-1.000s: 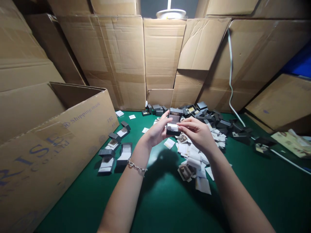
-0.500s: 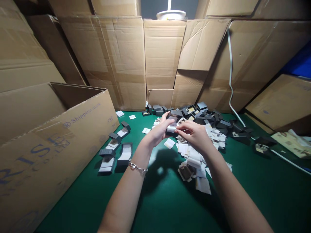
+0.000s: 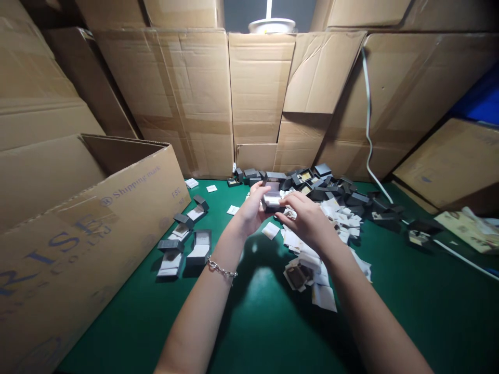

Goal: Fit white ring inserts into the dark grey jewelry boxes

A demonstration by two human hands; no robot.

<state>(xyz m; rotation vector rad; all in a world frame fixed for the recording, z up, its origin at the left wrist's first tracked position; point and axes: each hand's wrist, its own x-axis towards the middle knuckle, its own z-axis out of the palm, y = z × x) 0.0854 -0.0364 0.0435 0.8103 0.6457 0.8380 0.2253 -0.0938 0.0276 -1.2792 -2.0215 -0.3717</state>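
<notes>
My left hand (image 3: 250, 213) is closed round a small black jewellery box (image 3: 272, 205) from its left side. The lid of this box stands open at the back, and a white insert (image 3: 271, 199) lies in its lower half. My right hand (image 3: 306, 214) meets the box at its right front corner, the fingers by the insert and the thumb low at the front edge. Part of that grip is hidden. Loose white paper pieces (image 3: 322, 283) lie beneath and beside my right hand, among them a dark insert (image 3: 297, 277).
A heap of black boxes (image 3: 353, 199) spreads across the back right. Several opened boxes with white inserts (image 3: 198, 250) stand at left by a large open carton (image 3: 128, 208). Stacked cartons (image 3: 195, 93) wall the back of the green table (image 3: 257, 332). A white cable (image 3: 369, 114) hangs at right.
My right fingers have shifted from a pinch on the white insert to the box's right front corner, with the thumb lower. The box has tilted slightly, showing more of its inside.
</notes>
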